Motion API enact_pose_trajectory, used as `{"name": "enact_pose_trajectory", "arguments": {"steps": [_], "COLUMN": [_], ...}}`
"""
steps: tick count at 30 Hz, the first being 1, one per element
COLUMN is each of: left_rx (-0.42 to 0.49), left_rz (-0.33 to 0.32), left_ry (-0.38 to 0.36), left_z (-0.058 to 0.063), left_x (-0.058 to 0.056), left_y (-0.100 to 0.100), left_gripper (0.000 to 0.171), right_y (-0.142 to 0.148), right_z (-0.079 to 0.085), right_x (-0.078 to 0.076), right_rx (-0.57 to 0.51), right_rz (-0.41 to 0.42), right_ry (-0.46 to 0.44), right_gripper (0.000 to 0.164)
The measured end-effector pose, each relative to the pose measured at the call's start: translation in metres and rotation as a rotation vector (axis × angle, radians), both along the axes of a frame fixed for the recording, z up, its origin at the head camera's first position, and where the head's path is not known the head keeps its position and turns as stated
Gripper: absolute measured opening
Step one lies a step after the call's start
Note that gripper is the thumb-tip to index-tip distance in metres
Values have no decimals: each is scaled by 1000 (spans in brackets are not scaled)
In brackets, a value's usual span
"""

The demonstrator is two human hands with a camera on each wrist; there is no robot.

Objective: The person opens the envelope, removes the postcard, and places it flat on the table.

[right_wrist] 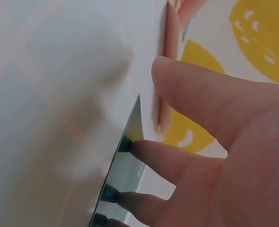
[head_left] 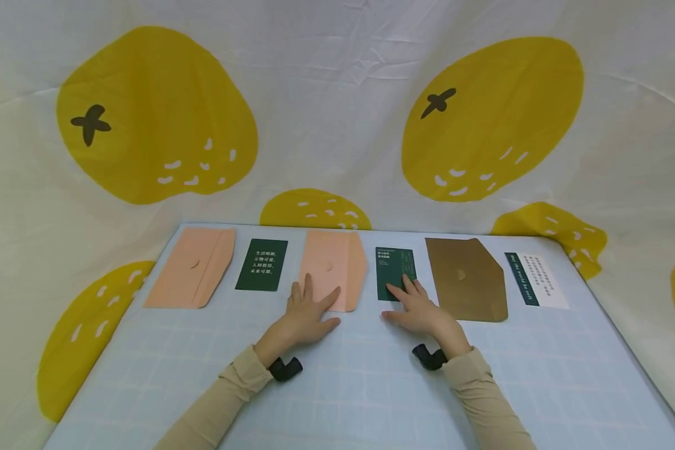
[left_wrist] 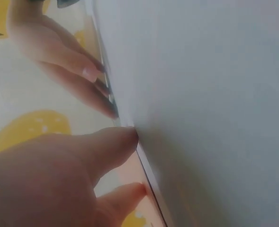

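Note:
In the head view my left hand lies with spread fingers over the lower left part of a pink envelope, which has its flap on the right. My right hand touches the lower part of a dark green card printed with small pale text. The right wrist view shows its straight fingertips pressing on the card, with the thumb off to the side. Seen from the left wrist, the left thumb rests by the table surface. Neither hand grips anything.
A row continues on both sides: another pink envelope and a green card to the left, a brown envelope and a white-and-green card to the right. A white cloth with yellow fruit prints hangs behind the pale blue table.

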State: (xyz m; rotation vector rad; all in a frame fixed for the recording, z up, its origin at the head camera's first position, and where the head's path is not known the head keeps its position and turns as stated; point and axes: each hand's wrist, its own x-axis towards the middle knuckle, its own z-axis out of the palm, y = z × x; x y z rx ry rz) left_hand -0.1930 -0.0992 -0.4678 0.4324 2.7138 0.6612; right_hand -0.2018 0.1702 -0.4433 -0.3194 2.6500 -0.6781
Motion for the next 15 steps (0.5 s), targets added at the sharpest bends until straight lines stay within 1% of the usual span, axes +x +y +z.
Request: {"name": "enact_pose_trajectory", "arguments": {"steps": [6, 11, 13, 15], "left_rx": [-16, -22, -11, -1], "left_rz": [15, 29, 32, 33], "left_ry": [2, -17, -19, 12], "left_z": [1, 3, 5, 9], "left_x": [3, 2, 0, -2], "left_y": [2, 1, -1, -4], "left_gripper": [65, 64, 63, 63], "right_y": [-1, -1, 1, 5], "right_z": [-1, 1, 5, 11], "right_x": [0, 0, 0, 0], "right_rx": [1, 0, -14, -36], "right_rz": [-9, -15, -13, -11], "right_ry": [-7, -15, -4, 36], "right_gripper": [69, 69, 69, 70]}}
